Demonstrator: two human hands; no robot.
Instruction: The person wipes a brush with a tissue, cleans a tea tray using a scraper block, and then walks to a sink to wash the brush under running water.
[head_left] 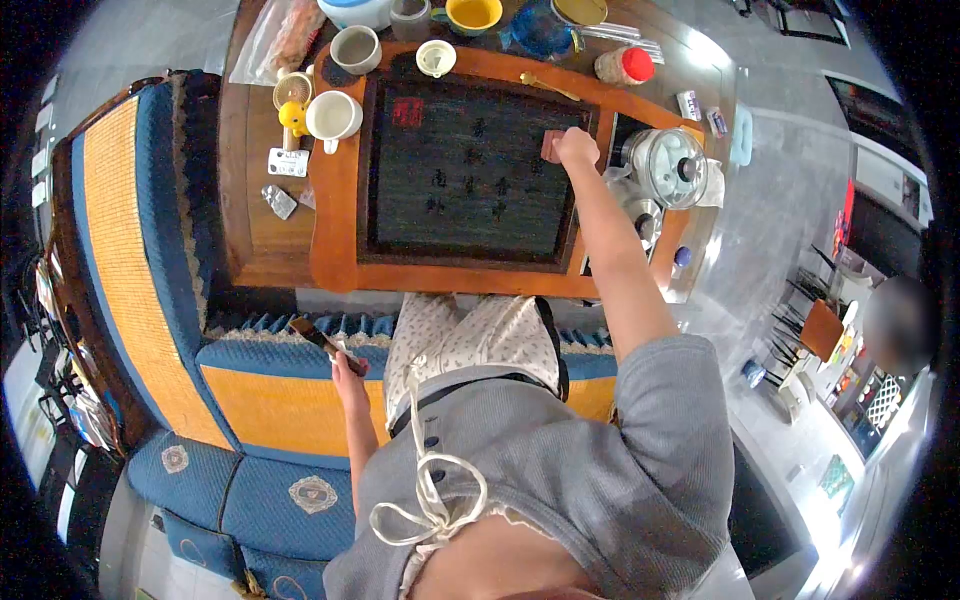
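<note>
My left hand (350, 368) is closed around the handle of a brush with a broad, dark head (312, 334). It is low beside my lap, over the blue and yellow seat. My right hand (578, 148) reaches forward and is closed on a reddish-brown cloth (551, 146) at the upper right of the tea tray. This tea tray (440, 215) has a dark panel with black characters, a red seal mark and an orange-brown wooden frame. Whether the cloth presses on the panel is hard to tell. A small golden spoon-like tool (550, 87) lies on the frame near my right hand.
White cups (334, 117), a yellow duck figure (293, 118) and a blister pack (288, 162) stand at the left. Behind are a yellow cup (473, 14), a blue glass pitcher (545, 30) and a red-lidded jar (625, 66). A glass-lidded pot (672, 168) is right of my forearm.
</note>
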